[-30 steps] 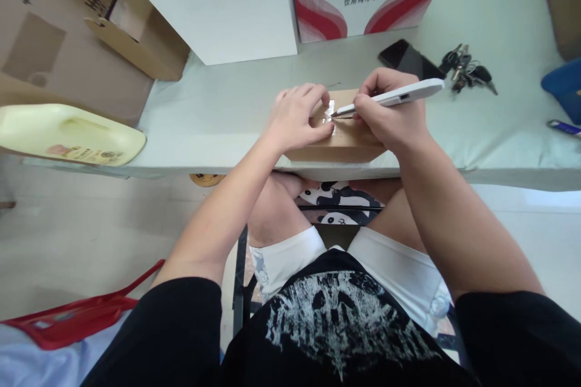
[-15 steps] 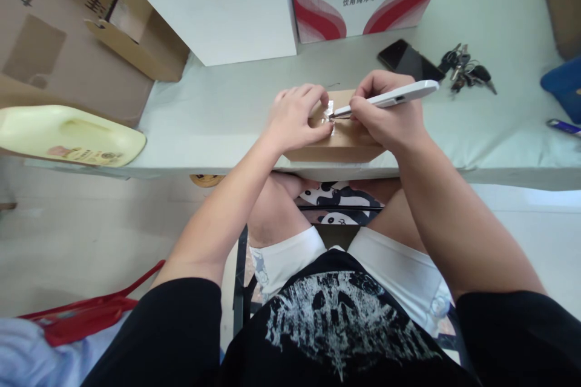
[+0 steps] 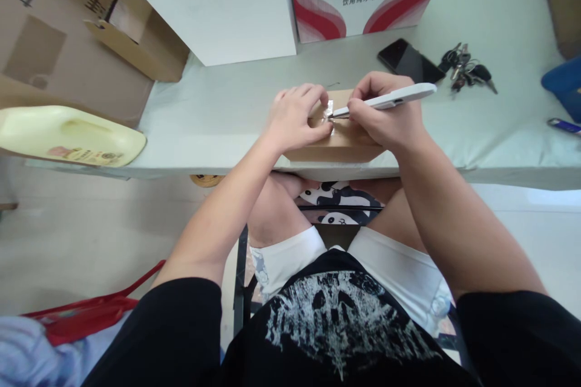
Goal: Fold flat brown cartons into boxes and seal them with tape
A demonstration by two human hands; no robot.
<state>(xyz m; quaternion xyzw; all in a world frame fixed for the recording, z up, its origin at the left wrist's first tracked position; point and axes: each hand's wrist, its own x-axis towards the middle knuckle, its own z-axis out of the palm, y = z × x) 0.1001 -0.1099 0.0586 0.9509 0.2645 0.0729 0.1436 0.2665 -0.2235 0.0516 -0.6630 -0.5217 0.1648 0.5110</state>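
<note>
A small brown cardboard box lies at the table's near edge, with a piece of clear shiny tape across its top. My left hand grips the box's left part, its curled fingers and thumb on either side of the tape. In my right hand is a white utility knife, held like a pen with its handle slanting up to the right. The knife's tip meets the tape near my left thumb. Fingers hide part of the box top.
Behind the box stand a white carton and a red-and-white water carton. A phone and keys lie beyond my right hand. At left are a pale yellow bottle and large cardboard boxes; a blue container sits at right.
The utility knife's handle end has dipped slightly and shifted a little to the left, along with my right hand. My left hand and the box stay in place.
</note>
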